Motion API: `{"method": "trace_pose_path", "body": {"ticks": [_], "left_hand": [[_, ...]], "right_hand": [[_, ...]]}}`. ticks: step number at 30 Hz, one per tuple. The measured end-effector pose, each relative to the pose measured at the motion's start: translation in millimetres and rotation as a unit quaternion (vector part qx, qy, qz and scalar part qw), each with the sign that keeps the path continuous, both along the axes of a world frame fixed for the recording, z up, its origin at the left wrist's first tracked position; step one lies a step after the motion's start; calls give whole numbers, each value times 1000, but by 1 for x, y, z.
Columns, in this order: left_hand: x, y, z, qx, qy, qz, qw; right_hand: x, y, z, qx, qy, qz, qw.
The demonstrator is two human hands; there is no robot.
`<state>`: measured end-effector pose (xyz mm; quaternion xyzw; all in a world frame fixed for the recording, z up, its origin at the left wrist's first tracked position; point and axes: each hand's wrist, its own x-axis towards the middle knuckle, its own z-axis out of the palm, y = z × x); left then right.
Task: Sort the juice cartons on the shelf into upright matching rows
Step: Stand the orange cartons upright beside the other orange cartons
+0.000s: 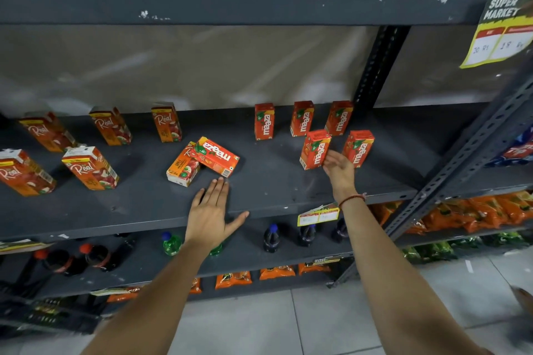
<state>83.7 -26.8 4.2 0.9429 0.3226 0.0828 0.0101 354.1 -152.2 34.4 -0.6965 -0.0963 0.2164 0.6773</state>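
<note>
Left hand [208,212] open, flat at shelf [274,181] front edge just short of two toppled cartons [203,160] mid-shelf, right hand [339,166] open between upright Maaza cartons [314,148] — a careless sweep risks knocking neighbours over.

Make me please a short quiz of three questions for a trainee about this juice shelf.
1. True or false: every Maaza carton is upright.
2. How many Real cartons stand upright? A) three B) five C) seven
3. Which hand is beside the front Maaza cartons?

Key:
1. False. One Maaza carton lies flat, resting partly on a fallen Real carton.
2. B. Five stand at the left, such as the front one.
3. The right hand, open by a front Maaza carton; the left hand reaches toward the fallen pair.
</note>
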Motion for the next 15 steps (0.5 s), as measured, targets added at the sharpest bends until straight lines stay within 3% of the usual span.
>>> {"method": "trace_pose_path", "body": {"ticks": [4, 7, 11, 15], "left_hand": [[-1, 3, -1, -1, -11, -11, 1000], [-3, 7, -1, -1, -15, -24, 1000], [-4, 8, 0, 3, 0, -25, 1000], [-3, 6, 0, -4, -7, -10, 1000]], "right_hand": [[-45, 4, -8, -28, -66, -179, 981], [-87, 18, -5, -7, -111, -185, 976], [-114, 50, 7, -31, -176, 26, 983], [-109, 89, 28, -121, -214, 285, 926]]}}
